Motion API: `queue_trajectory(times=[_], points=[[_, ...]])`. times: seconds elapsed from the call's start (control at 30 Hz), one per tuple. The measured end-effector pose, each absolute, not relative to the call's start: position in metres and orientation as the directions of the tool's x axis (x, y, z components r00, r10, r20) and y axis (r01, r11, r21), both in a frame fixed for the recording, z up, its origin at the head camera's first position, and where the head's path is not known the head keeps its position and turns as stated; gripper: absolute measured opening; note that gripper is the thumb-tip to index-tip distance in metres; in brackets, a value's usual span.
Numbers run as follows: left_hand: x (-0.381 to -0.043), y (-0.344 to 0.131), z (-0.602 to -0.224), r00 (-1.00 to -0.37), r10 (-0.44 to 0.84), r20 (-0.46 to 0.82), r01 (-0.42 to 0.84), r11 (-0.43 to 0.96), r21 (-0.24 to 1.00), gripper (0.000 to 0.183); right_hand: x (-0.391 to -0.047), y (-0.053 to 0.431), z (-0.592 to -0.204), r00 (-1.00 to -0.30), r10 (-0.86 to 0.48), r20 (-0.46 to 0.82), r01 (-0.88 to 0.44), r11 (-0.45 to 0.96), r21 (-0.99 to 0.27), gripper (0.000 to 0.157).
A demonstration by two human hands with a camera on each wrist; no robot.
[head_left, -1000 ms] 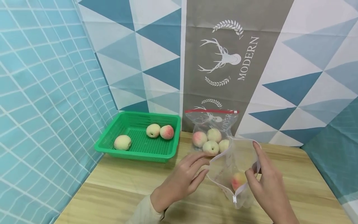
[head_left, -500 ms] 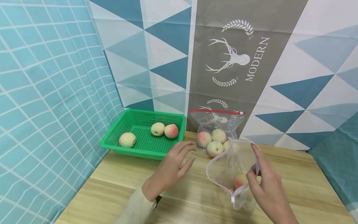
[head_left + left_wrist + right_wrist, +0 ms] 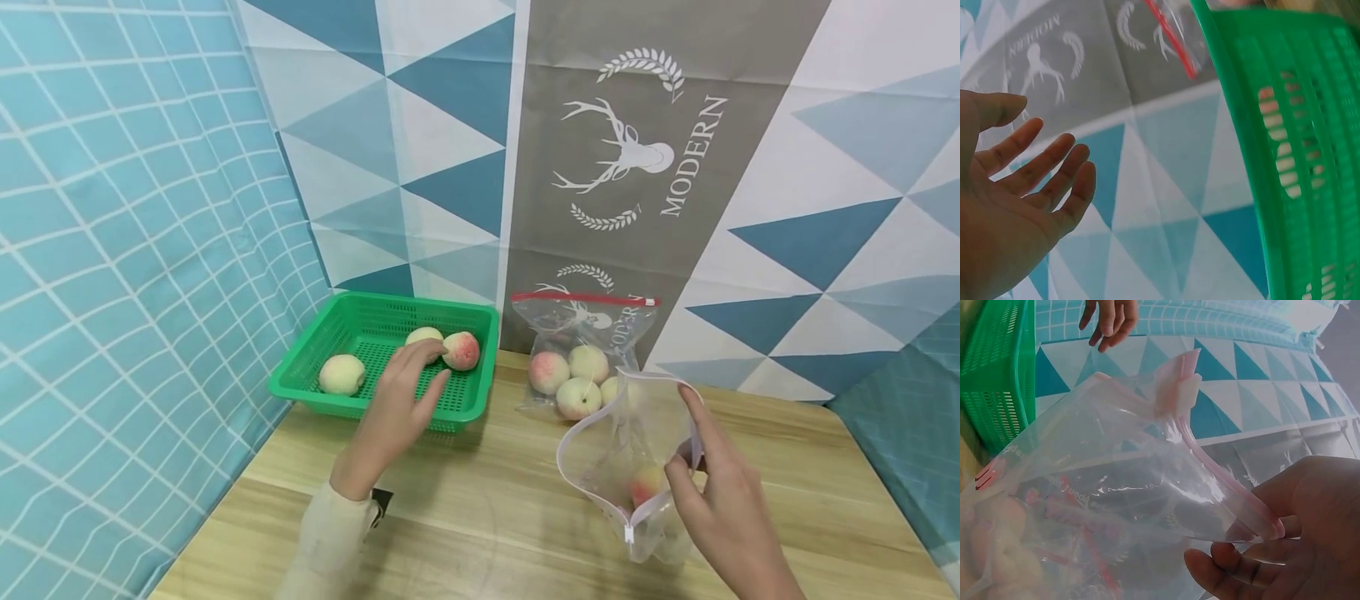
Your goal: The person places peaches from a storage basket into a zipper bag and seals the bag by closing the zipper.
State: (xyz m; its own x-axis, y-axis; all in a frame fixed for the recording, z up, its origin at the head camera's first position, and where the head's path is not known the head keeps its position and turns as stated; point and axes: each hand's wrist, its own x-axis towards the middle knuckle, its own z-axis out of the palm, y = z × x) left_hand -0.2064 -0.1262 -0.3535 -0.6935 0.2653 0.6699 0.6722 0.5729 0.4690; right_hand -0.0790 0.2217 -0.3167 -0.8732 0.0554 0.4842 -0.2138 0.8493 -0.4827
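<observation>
My left hand [image 3: 397,408] hovers over the front of the green basket [image 3: 315,398], its fingers spread and holding nothing. In the left wrist view the same hand [image 3: 1029,187] shows an empty palm beside the basket wall [image 3: 1241,125]. Inside the basket lie a pale peach [image 3: 342,375] at the left, a blushed peach [image 3: 461,351] at the right, and another pale peach [image 3: 424,335] partly hidden by my fingertips. My right hand [image 3: 723,492] pinches the rim of a clear zip bag [image 3: 592,450], whose mouth gapes. A red-yellow peach [image 3: 645,485] shows inside that bag.
Behind the held bag stands a second zip bag [image 3: 585,321] with a red closure, holding several peaches. The wooden table [image 3: 480,533] ends at a patterned backdrop [image 3: 450,167]. A blue checked cloth [image 3: 112,250] rises along the left side.
My left hand has let go of the bag's left rim and moved left to the basket. My right hand still holds the bag in about the same place.
</observation>
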Motion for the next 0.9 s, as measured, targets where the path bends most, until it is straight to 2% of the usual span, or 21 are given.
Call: queue_trajectory(times=[0.33,0.57,0.9], points=[[-0.228,-0.159,-0.363,-0.755,0.16,0.636,0.559,0.664,0.497,0.029,-0.081,0.222,-0.316,-0.863,0.05,0.503,-0.237,0.839,-0.49,0.082],[-0.243,-0.173,-0.385,-0.822,0.144,0.551,0.479,0.697,0.533,0.032,-0.074,0.224,-0.317,-0.87,0.064,0.488,-0.215,0.842,-0.494,0.082],[-0.265,-0.21,-0.414,-0.829,0.068,0.556,0.374,0.805,0.46,0.027,-0.075,0.222,-0.316,-0.884,0.068,0.462,-0.195,0.845,-0.499,0.082]])
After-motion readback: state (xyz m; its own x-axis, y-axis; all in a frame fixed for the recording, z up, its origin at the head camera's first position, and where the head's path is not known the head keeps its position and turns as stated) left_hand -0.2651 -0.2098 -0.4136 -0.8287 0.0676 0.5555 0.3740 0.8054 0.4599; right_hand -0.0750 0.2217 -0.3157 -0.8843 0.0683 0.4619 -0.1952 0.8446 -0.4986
